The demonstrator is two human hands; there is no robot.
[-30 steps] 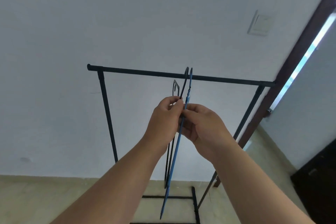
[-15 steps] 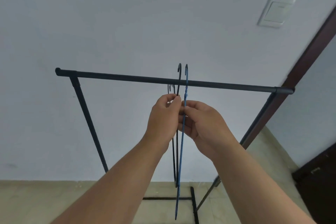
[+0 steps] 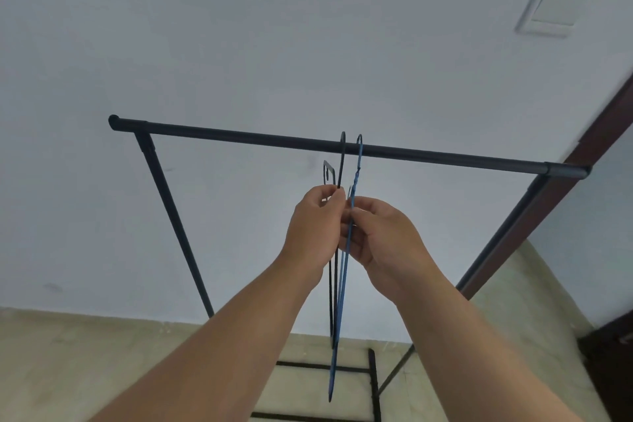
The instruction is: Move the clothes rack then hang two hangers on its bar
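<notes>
A black clothes rack stands against the white wall, its top bar [image 3: 239, 136] running left to right above my hands. My left hand [image 3: 313, 226] pinches a black hanger [image 3: 340, 164] just below its hook. My right hand [image 3: 383, 236] grips a blue hanger [image 3: 358, 161] by the neck. Both hangers are seen edge-on and hang down between my forearms. Their hooks reach up to the bar near its middle; whether they rest on it or sit just in front I cannot tell. A second dark hook [image 3: 327, 171] shows left of the black hanger.
The rack's left upright [image 3: 171, 212] and right upright [image 3: 503, 236] slant down to a black base frame [image 3: 373, 377] on the beige floor. A dark brown door frame [image 3: 596, 134] rises at the right, and a white switch plate [image 3: 558, 3] is on the wall above.
The view has drawn closer to the rack and the bar sits lower relative to the hooks. The two hooks have spread slightly apart and now overlap the bar. Both hands keep their grips.
</notes>
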